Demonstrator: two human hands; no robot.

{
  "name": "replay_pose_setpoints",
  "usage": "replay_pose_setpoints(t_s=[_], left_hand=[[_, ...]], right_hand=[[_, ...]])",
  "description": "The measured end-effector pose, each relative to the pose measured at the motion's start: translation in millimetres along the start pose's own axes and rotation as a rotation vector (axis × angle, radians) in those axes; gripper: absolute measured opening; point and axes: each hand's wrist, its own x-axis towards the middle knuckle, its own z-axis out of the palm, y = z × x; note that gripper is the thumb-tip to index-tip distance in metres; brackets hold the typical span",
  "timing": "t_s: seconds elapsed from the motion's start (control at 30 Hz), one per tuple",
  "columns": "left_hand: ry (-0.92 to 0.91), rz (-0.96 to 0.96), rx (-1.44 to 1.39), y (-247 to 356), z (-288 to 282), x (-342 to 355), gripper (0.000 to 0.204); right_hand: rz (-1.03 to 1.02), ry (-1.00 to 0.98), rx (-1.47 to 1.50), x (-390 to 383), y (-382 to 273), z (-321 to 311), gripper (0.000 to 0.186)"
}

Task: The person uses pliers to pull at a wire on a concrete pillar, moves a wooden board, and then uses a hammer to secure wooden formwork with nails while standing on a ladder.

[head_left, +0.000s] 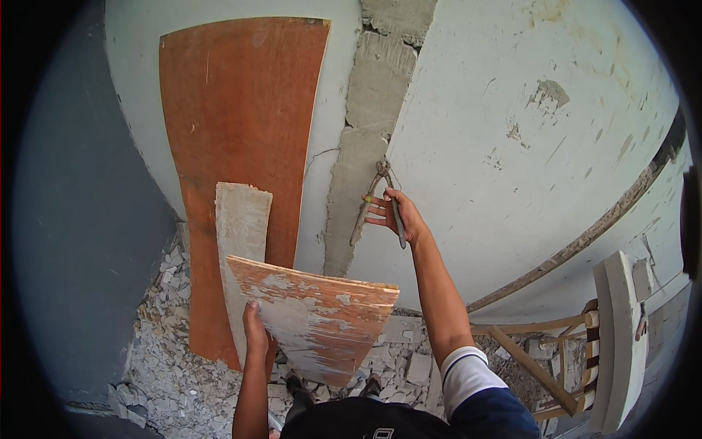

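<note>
My left hand [254, 331] is closed on the left edge of a plywood board [314, 311], its reddish face smeared with dried grey cement. The board leans upright in front of my legs. My right hand [406, 216] reaches forward to the wall and grips a pair of pincers [382, 170]. Their long handles are spread apart, with my fingers stretched between them. The jaws point up at the edge of a grey cement strip [373, 95], beside a thin wire. Whether the jaws bite on the wire cannot be made out.
A tall reddish plywood sheet [245, 110] leans on the white wall [497, 205], with a narrow cement-smeared board [245, 219] before it. Broken rubble [164, 344] covers the floor. To the right stand a wooden frame [534, 366] and a pale curved slab [620, 344]. A dark grey wall [80, 219] rises left.
</note>
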Motion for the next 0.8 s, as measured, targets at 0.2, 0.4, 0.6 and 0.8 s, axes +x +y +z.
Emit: replay_pose_setpoints(t_s=[0.2,0.4,0.6,0.8], left_hand=[[-0.083,0.021,0.011,1,-7,2,0.063],[-0.036,0.029,0.025,8,0,-1,0.055],[-0.052,0.020,0.019,10,-1,-1,0.054],[-0.069,0.000,0.012,3,-7,3,0.059]], right_hand=[[0.018,-0.032,-0.009,2,-2,-1,0.025],[0.002,-0.015,-0.017,-9,-11,5,0.026],[0.039,-0.028,-0.075,-3,-22,0,0.025],[0.020,0.110,-0.111,12,-16,0,0.021]])
